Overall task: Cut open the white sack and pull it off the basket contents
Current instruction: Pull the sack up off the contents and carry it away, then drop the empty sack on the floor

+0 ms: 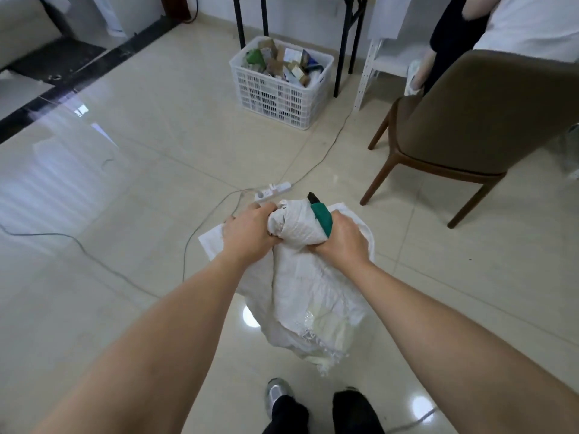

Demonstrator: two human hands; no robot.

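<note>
Bare forearms (175,324), black trousers (354,411), one silver-grey shoe (277,394).

1. The white sack (308,286) is woven, crumpled and bunched at its top, hanging limp above the floor with a frayed lower edge.
2. The white basket (279,84) stands on the floor well beyond, uncovered, full of small boxes.

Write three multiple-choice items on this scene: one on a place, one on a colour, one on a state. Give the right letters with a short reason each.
1. Where is the white basket?
A. on the chair
B. on the floor by the black table legs
C. in the hands

2. The cutter handle is:
A. red
B. yellow
C. green

3. The white sack is:
A. bunched and gripped by both hands
B. flat on the floor
C. over the basket

Key: 1 B, it stands on the tiles; 2 C, green shows above the right hand; 3 A, the left hand and right hand both grip it.
</note>
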